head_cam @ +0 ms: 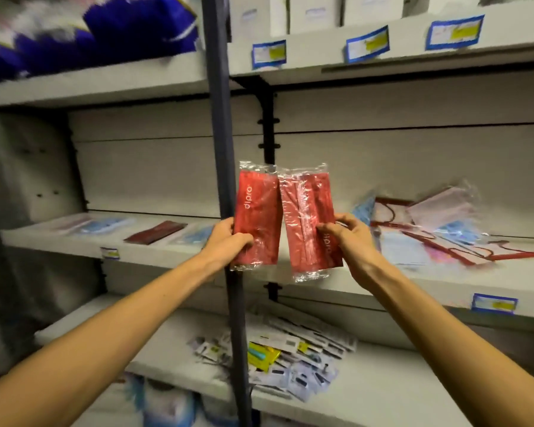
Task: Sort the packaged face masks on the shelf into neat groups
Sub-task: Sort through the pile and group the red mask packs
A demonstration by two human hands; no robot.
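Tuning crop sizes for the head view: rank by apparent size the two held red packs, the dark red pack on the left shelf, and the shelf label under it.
1-2. Left-hand red pack and right-hand red pack: alike, unranked.
3. Dark red pack: farther away, so true size unsure.
4. Shelf label.

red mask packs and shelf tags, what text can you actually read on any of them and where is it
"dipro", white letters running up the left red pack held by the left hand.
The same kind of white lettering on the right red pack in the right hand: partly hidden, not readable.
Blue-edged shelf tags: blurred, unreadable.
Small packets on the lower shelf: too small to read.
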